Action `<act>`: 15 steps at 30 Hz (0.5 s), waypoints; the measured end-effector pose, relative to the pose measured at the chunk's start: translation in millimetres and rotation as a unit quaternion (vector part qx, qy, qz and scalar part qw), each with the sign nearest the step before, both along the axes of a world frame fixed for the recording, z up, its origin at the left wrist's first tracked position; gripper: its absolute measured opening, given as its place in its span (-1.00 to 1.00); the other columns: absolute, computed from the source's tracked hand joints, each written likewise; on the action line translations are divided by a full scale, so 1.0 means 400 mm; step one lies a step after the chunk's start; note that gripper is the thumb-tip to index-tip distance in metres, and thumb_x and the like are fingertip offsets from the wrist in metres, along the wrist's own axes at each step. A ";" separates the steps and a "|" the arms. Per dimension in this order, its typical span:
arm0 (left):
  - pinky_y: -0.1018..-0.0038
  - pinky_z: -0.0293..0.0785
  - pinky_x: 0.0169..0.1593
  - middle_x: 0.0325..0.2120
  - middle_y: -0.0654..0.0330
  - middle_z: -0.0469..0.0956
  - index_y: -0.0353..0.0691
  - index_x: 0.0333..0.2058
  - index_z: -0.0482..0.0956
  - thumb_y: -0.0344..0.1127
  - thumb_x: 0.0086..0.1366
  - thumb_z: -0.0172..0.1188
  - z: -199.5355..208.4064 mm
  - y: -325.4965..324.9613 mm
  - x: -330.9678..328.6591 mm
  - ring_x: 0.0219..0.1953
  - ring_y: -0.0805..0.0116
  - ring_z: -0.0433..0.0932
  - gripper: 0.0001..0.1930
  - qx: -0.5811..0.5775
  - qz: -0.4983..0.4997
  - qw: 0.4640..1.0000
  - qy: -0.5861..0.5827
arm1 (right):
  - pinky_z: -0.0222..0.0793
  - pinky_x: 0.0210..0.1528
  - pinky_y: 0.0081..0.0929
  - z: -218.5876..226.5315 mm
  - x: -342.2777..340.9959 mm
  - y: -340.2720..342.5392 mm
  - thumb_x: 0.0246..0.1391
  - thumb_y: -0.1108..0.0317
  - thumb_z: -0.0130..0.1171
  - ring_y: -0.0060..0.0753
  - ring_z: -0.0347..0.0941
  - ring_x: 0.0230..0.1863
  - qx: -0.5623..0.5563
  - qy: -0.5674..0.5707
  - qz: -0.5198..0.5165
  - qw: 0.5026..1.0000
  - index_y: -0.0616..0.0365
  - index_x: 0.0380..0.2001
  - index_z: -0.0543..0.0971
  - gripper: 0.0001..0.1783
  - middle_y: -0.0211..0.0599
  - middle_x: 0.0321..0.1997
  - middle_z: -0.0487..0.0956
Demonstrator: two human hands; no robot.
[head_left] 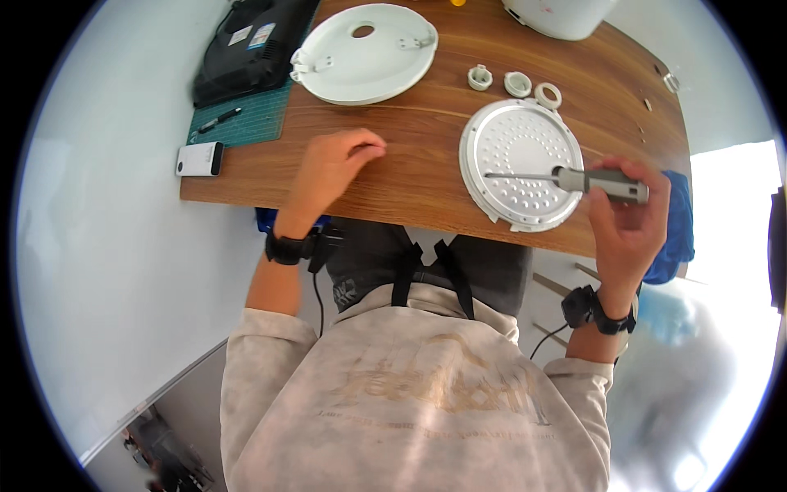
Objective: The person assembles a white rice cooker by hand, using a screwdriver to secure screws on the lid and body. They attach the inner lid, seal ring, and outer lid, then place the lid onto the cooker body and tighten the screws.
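In my right hand (627,209) is a screwdriver (611,184) with a thick grey handle, its thin shaft pointing left. The shaft crosses above a round silver metal lid plate (525,152) with rows of raised bumps and a white rim; I cannot tell whether the tip touches it. My left hand (328,168) is over the near left part of the table, thumb and fingers pinched together. Whatever is between them, if anything, is too small to see. Beyond the silver plate lie a small white cap (479,77), a second round cap (517,84) and a white ring (548,96).
On the wooden table (410,184), a white oval cover (373,61) with a hole lies at the far left. A black case (246,53), green cutting mat (246,123), pen (220,120) and white power bank (199,160) are left. A white pot-like body (561,15) stands far right.
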State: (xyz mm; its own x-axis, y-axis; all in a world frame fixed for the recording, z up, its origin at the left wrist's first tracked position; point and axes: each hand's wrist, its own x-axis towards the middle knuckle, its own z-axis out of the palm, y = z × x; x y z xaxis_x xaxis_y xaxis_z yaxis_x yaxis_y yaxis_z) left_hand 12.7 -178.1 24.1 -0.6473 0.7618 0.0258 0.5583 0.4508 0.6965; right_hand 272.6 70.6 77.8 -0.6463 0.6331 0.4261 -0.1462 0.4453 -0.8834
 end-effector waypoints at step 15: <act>0.25 0.61 -0.13 -0.18 0.06 0.73 -0.09 0.02 0.57 -0.45 0.38 0.21 -0.080 -0.266 -0.365 -0.14 0.04 0.72 -0.74 -0.060 0.217 0.943 0.244 | 0.53 0.14 -0.34 -0.035 0.051 0.032 0.05 0.78 0.20 -0.27 0.57 0.06 -0.008 -0.037 -0.060 0.997 0.23 0.05 0.40 -0.51 -0.07 0.05 0.55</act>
State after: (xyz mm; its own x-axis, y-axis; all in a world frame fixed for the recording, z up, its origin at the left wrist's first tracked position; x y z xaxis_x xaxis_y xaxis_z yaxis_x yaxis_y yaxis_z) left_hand -133.2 -284.5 -7.9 -0.8321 0.4445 0.3316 0.5441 0.7701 0.3331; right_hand 293.1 83.5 63.9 -0.5956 0.7135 0.3692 -0.0265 0.4419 -0.8967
